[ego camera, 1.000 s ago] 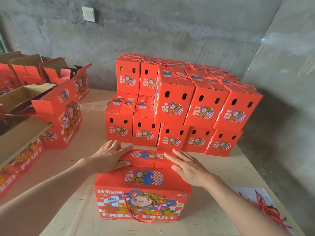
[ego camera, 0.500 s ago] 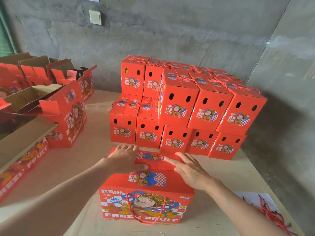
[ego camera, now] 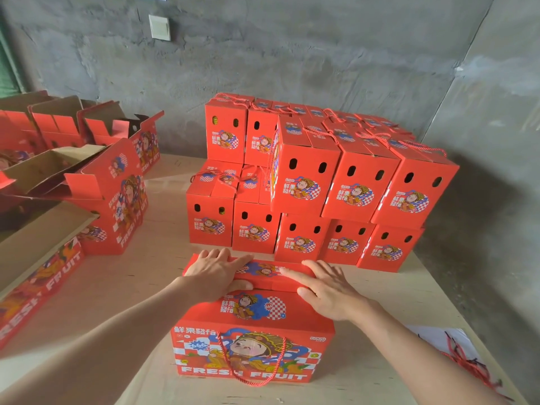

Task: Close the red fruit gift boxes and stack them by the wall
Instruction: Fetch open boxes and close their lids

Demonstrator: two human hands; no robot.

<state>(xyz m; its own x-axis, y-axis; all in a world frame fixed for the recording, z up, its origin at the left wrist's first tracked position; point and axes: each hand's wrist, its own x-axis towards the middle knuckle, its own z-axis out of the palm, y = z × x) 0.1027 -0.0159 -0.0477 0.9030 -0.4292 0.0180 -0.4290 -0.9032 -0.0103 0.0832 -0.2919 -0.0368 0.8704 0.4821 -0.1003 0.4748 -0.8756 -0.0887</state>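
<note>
Red fruit gift box stood at near table edge, rope handle hung down front. Top flap pressed flat by left hand and right hand, fingers straight, nothing gripped; likely to seat closure. Beyond: closed box stack set against concrete wall. Open boxes left.

Barely any gap behind the front box, the stack of closed boxes sits right past its far edge. There's a bare lane of table on its left before the open boxes, and its right is open apart from red cords near the corner.
</note>
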